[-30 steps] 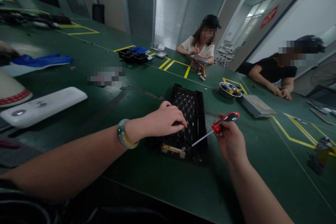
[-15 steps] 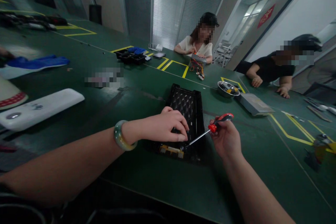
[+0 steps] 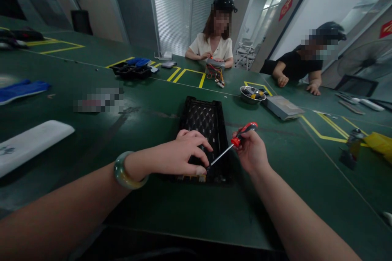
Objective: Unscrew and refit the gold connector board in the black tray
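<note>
A long black plastic housing (image 3: 200,118) with a diamond-patterned inside lies on the green table in front of me. My right hand (image 3: 252,153) grips a screwdriver (image 3: 235,142) with a red and black handle, its metal shaft slanting down to the left into the near end of the housing. Over that end lies my left hand (image 3: 180,155), fingers apart, with a green and amber bangle at the wrist. Its thumb is beside the screwdriver's tip, and whether it touches a screw there is hidden. Part of a yellowish circuit board (image 3: 186,178) shows below the thumb.
Beyond the housing stand a metal bowl (image 3: 252,94) of small parts and a grey box (image 3: 283,107). To the left are a white casing (image 3: 33,144), a blue glove (image 3: 23,91) and a black tray (image 3: 131,70). Two people sit across the table; one handles a wired grey unit (image 3: 215,65).
My view has turned slightly right, so things appear further left. My left hand's thumb has come down closer to the screwdriver tip, covering more of the circuit board.
</note>
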`<control>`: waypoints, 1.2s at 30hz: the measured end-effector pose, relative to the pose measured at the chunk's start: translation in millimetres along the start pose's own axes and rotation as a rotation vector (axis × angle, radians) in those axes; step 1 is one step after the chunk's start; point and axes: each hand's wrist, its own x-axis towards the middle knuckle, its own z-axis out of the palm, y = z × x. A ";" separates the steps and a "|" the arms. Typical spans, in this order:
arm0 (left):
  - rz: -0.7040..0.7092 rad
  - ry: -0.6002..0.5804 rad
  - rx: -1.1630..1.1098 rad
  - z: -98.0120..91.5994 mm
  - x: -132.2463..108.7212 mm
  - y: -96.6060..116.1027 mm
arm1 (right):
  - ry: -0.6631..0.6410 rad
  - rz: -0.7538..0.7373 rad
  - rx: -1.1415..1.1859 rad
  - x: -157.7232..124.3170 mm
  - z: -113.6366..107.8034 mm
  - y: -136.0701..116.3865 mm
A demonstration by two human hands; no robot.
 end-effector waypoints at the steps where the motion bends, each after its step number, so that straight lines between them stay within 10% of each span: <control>1: -0.002 0.002 0.002 0.6 0.7 0.3 | 0.003 0.001 0.006 0.0 0.0 0.0; 36: 0.032 -0.030 0.022 4.3 4.2 3.2 | 0.035 -0.031 -0.012 -3.9 -2.6 -4.4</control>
